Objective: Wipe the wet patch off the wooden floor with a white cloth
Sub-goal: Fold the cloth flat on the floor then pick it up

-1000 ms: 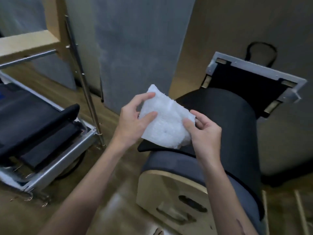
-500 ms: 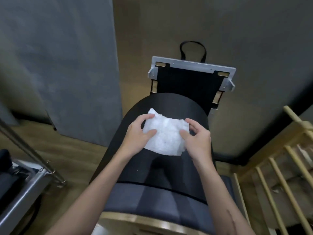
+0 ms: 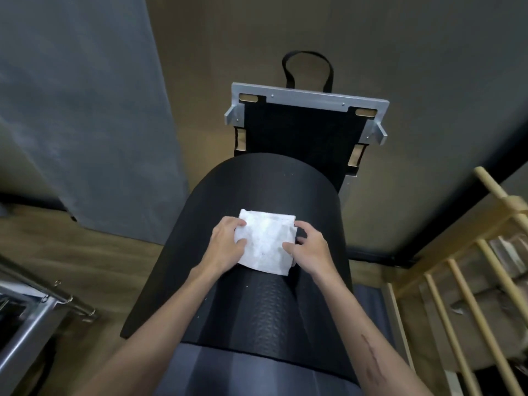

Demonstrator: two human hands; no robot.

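Note:
A folded white cloth (image 3: 267, 244) lies flat on a black mat (image 3: 257, 307) draped over a padded barrel. My left hand (image 3: 225, 247) holds the cloth's left edge, thumb on top and fingers at the upper left corner. My right hand (image 3: 311, 250) pinches the right edge, thumb on the cloth and fingers curled at its side. The wooden floor (image 3: 94, 261) shows to the left of the barrel. No wet patch is visible on it.
A black board in a grey metal frame (image 3: 308, 98) leans against the wall behind the barrel. A metal equipment frame (image 3: 25, 324) stands at lower left. Wooden ladder rungs (image 3: 457, 284) fill the lower right. A grey panel (image 3: 85, 110) hangs at left.
The view swung right and down over the barrel. Both hands lowered the cloth from the air onto the black mat, where it now lies flat and squared.

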